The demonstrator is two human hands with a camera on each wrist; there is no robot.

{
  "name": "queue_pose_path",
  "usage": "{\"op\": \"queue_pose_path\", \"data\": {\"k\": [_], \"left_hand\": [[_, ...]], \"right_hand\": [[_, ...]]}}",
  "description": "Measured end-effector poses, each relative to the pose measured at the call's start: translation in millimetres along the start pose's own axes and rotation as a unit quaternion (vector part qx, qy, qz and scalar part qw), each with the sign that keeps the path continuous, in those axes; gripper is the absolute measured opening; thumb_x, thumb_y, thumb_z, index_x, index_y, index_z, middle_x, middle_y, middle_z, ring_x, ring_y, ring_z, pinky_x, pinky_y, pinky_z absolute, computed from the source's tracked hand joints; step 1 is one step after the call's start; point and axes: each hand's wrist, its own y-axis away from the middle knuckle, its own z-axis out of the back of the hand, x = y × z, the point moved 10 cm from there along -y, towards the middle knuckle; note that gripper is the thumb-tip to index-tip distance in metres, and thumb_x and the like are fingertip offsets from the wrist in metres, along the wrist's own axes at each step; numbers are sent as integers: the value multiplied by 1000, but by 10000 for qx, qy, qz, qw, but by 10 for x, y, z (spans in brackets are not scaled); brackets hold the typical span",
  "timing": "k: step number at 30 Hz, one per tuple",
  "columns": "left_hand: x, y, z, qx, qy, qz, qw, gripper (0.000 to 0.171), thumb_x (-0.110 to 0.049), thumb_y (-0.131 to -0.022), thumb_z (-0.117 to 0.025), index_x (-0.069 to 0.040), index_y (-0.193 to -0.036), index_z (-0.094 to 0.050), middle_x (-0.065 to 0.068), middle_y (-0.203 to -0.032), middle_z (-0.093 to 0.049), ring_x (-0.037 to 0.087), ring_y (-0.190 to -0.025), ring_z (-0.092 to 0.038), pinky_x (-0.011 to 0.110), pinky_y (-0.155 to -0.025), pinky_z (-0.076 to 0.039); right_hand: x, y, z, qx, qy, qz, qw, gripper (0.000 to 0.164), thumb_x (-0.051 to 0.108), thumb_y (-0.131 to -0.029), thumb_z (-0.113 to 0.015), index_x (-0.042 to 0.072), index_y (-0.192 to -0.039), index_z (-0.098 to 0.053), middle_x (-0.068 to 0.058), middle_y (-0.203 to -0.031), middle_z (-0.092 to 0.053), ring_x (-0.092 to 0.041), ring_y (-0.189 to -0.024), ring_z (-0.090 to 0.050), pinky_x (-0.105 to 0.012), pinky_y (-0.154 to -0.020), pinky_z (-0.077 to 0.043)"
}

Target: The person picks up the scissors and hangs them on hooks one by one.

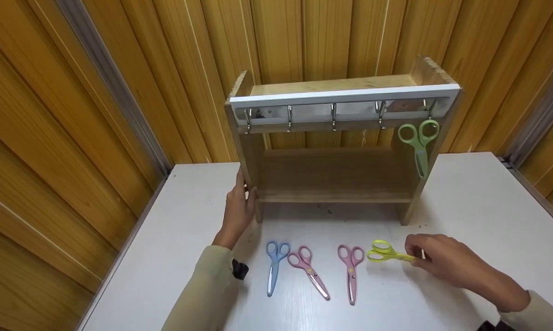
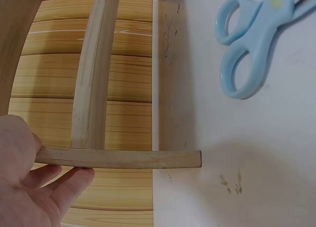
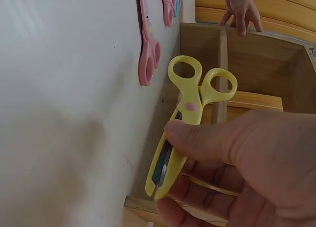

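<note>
My right hand pinches yellow scissors by the blade end, thumb on one side and fingers on the other, with the handle loops pointing away. My left hand grips the left side board of a wooden shelf, thumb on the inner side and fingers outside, as the left wrist view also shows. Green scissors hang by one loop from the rightmost hook on the shelf's front rail. On the table in front lie blue scissors and two pink scissors, the other pink scissors nearer the right hand.
A white rail with several metal hooks runs along the shelf's upper front. The shelf stands on a white table. Behind it rises a wood-panelled wall, and another panelled wall flanks the left side.
</note>
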Motion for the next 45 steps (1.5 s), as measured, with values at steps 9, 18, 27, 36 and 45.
{"op": "queue_pose_path", "data": {"k": [9, 18, 27, 36, 45], "left_hand": [[-16, -2, 41, -85, -128, -27, 9999, 70, -7, -106, -54, -14, -164, -16, 15, -159, -44, 35, -129, -60, 44, -100, -56], [-26, -11, 49, -85, 9, 56, 9999, 70, -4, -106, -54, -15, -164, -17, 13, -159, -43, 32, -132, -58, 40, -101, -55], [-17, 0, 47, -127, 114, -1, 9999, 69, -5, -106, -53, -15, -164, -17, 14, -159, -44, 33, -130, -59, 40, -101, -56], [-68, -3, 77, -313, -7, -310, 9990, 66, -4, -106, -54, -9, -163, -20, 20, -153, -49, 36, -124, -63, 41, -98, -58], [-33, 10, 71, -346, -5, -172, 9993, 67, -5, -106, -54, -11, -163, -19, 19, -154, -49, 35, -124, -63, 40, -97, -59]], "right_hand": [[251, -72, 368, -676, 113, 715, 9951, 31, 5, -81, -85, 25, -87, -62, 21, -80, -57, 1, -70, -51, -22, -56, -46], [469, -140, 688, -1325, -143, 1017, 9858, 33, 0, -79, -86, 21, -94, -66, 18, -83, -61, -1, -73, -56, -21, -60, -56], [641, -157, 1090, -2674, -343, 1454, 9519, 39, -10, -72, -88, 13, -96, -68, 12, -86, -67, -3, -72, -61, -10, -65, -54], [698, -182, 1356, -3834, -714, 1401, 9101, 33, -14, -73, -86, 2, -98, -72, 0, -85, -71, -2, -76, -62, -5, -72, -50], [665, -345, 1428, -4303, -1635, 921, 8830, 25, -9, -82, -81, -2, -104, -72, -7, -93, -73, -1, -84, -63, -9, -79, -53]]}}
